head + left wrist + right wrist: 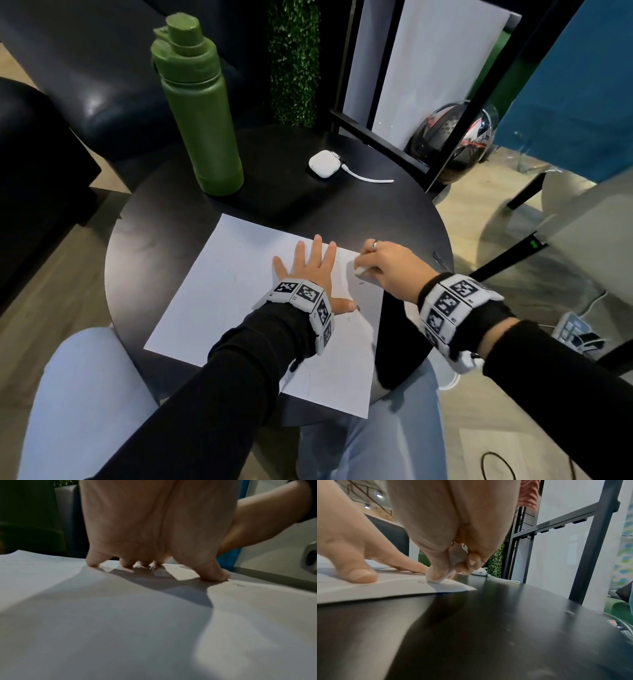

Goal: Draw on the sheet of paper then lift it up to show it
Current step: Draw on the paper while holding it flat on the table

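A white sheet of paper (222, 308) lies on the round black table (394, 212), with only faint small marks on it. My left hand (310, 263) lies flat on the sheet, fingers spread and straight; in the left wrist view its fingertips (93, 563) press the paper (120, 628). My right hand (366, 263) is at the sheet's far right corner and pinches a small white eraser (359, 272). In the right wrist view the eraser (436, 579) touches the paper (393, 588) under the curled thumb and fingers, close to the left hand's thumb (356, 566).
A tall green bottle (198, 109) stands at the table's far left. A white earbud case (324, 163) with a cord lies at the back. A small dark object (440, 258) lies near the right rim. A black frame (376, 133) and a helmet (452, 137) stand beyond.
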A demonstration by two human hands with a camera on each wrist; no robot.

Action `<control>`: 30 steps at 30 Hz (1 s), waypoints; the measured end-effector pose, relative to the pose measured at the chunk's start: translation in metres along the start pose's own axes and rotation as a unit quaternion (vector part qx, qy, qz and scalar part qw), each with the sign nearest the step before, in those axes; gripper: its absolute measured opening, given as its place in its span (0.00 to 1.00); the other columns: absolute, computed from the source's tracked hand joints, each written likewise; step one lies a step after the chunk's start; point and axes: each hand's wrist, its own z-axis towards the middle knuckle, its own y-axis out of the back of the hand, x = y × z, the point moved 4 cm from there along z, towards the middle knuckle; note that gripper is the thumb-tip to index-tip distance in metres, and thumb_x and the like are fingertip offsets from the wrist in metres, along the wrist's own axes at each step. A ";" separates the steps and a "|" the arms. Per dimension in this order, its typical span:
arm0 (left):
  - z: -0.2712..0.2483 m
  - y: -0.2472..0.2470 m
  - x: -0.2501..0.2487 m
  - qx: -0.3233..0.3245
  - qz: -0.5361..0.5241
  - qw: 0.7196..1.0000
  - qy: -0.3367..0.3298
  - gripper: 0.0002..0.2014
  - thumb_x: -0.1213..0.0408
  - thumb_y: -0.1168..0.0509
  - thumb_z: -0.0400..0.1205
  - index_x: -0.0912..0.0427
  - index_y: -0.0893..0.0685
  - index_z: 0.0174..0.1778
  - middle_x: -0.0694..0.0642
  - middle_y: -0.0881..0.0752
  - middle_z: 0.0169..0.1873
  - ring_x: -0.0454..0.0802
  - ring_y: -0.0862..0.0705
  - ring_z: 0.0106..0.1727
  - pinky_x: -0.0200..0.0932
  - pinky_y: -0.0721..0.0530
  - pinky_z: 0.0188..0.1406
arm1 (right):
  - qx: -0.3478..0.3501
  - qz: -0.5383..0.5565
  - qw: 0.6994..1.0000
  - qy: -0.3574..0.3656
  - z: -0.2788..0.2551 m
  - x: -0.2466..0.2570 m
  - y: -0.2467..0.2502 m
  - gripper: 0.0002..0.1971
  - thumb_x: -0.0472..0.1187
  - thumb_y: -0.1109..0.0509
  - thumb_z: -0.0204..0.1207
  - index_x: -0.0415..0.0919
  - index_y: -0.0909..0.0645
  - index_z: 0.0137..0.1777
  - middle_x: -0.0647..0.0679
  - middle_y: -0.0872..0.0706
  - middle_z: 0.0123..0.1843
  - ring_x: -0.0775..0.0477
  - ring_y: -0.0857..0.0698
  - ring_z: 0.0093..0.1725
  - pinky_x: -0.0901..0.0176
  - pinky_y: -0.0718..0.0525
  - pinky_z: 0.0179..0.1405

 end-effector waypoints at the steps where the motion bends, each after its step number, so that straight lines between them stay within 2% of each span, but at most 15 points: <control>1: 0.000 -0.001 0.000 0.000 0.000 1.000 -0.002 0.54 0.30 0.39 0.73 0.50 0.66 0.82 0.53 0.67 0.82 0.60 0.63 0.83 0.73 0.52 0.75 | 0.019 -0.007 1.000 -0.003 -0.006 -0.003 -0.001 0.12 0.40 0.38 0.81 0.39 0.16 0.58 0.43 0.22 0.60 0.38 0.20 0.57 0.56 0.27 0.50; 4: -0.001 -0.001 0.000 0.001 -0.001 1.000 0.000 0.54 0.30 0.39 0.73 0.50 0.66 0.82 0.53 0.67 0.82 0.59 0.64 0.83 0.73 0.53 0.75 | 0.024 -0.008 1.000 -0.007 -0.001 -0.001 0.004 0.11 0.38 0.37 0.80 0.38 0.15 0.55 0.43 0.21 0.58 0.38 0.19 0.55 0.56 0.26 0.47; 6: -0.002 0.001 -0.002 0.000 0.001 1.000 0.003 0.55 0.30 0.39 0.72 0.49 0.66 0.82 0.53 0.67 0.82 0.59 0.64 0.83 0.73 0.53 0.75 | -0.014 0.017 1.000 -0.008 0.014 0.007 0.010 0.11 0.36 0.38 0.79 0.37 0.15 0.54 0.41 0.22 0.57 0.38 0.19 0.55 0.53 0.22 0.50; 9: -0.003 0.003 -0.003 0.005 0.003 1.000 0.006 0.55 0.31 0.39 0.73 0.50 0.67 0.82 0.53 0.68 0.82 0.59 0.65 0.83 0.73 0.54 0.75 | -0.057 0.059 0.996 -0.029 0.026 0.015 0.010 0.13 0.35 0.39 0.80 0.39 0.15 0.58 0.41 0.22 0.58 0.39 0.20 0.56 0.52 0.23 0.53; 11: -0.003 0.003 -0.002 0.006 0.000 1.000 0.004 0.55 0.30 0.38 0.72 0.49 0.67 0.82 0.53 0.68 0.82 0.59 0.64 0.83 0.73 0.54 0.75 | -0.045 0.056 0.997 -0.028 0.019 0.011 0.006 0.12 0.37 0.39 0.81 0.38 0.16 0.57 0.42 0.22 0.58 0.40 0.20 0.55 0.56 0.26 0.50; 13: -0.002 0.001 -0.002 0.007 -0.002 1.000 0.003 0.55 0.30 0.38 0.72 0.49 0.66 0.82 0.53 0.68 0.82 0.59 0.64 0.83 0.73 0.54 0.75 | 0.003 0.027 0.999 -0.019 0.006 0.004 0.001 0.12 0.40 0.38 0.81 0.38 0.16 0.56 0.43 0.22 0.58 0.41 0.20 0.56 0.58 0.29 0.47; 15: -0.002 0.000 -0.001 0.006 0.002 1.000 0.003 0.55 0.30 0.38 0.72 0.49 0.66 0.82 0.53 0.68 0.82 0.59 0.64 0.83 0.72 0.53 0.75 | 0.044 -0.002 0.999 -0.013 -0.001 0.001 0.001 0.12 0.41 0.36 0.80 0.38 0.15 0.56 0.44 0.22 0.59 0.41 0.19 0.56 0.56 0.25 0.51; 18: -0.002 0.002 -0.002 0.001 0.005 1.000 0.002 0.54 0.30 0.38 0.72 0.49 0.66 0.82 0.53 0.67 0.82 0.59 0.64 0.83 0.72 0.53 0.76 | 0.018 -0.002 1.000 -0.012 0.013 0.009 0.009 0.11 0.37 0.36 0.79 0.37 0.14 0.55 0.42 0.22 0.59 0.39 0.19 0.56 0.52 0.20 0.55; 22: -0.001 0.002 -0.003 0.002 0.000 1.000 0.002 0.55 0.30 0.38 0.72 0.49 0.66 0.82 0.53 0.67 0.82 0.59 0.64 0.83 0.72 0.54 0.76 | -0.046 0.073 0.995 -0.044 0.025 0.011 0.011 0.11 0.34 0.37 0.78 0.37 0.14 0.53 0.42 0.23 0.52 0.38 0.19 0.54 0.50 0.20 0.55; 25: 0.000 0.000 -0.001 0.004 0.006 1.000 -0.003 0.55 0.29 0.39 0.72 0.49 0.66 0.82 0.53 0.67 0.82 0.59 0.64 0.83 0.72 0.53 0.75 | -0.003 0.056 0.998 -0.041 0.006 0.002 0.003 0.09 0.38 0.35 0.79 0.38 0.14 0.52 0.47 0.26 0.49 0.40 0.20 0.56 0.53 0.24 0.55; 28: 0.000 -0.001 0.000 0.002 0.001 1.000 -0.005 0.55 0.30 0.38 0.72 0.49 0.66 0.82 0.53 0.67 0.82 0.59 0.64 0.83 0.72 0.54 0.76 | 0.064 0.001 0.998 -0.028 -0.003 0.001 0.005 0.11 0.41 0.35 0.80 0.41 0.14 0.56 0.43 0.22 0.57 0.41 0.20 0.58 0.55 0.24 0.56; 30: 0.000 0.000 0.000 0.002 -0.003 1.000 -0.003 0.55 0.30 0.38 0.72 0.49 0.66 0.82 0.52 0.67 0.82 0.59 0.64 0.83 0.72 0.54 0.76 | 0.042 0.005 0.999 -0.025 0.007 0.009 0.011 0.11 0.40 0.36 0.80 0.41 0.14 0.56 0.43 0.22 0.59 0.39 0.19 0.58 0.52 0.20 0.57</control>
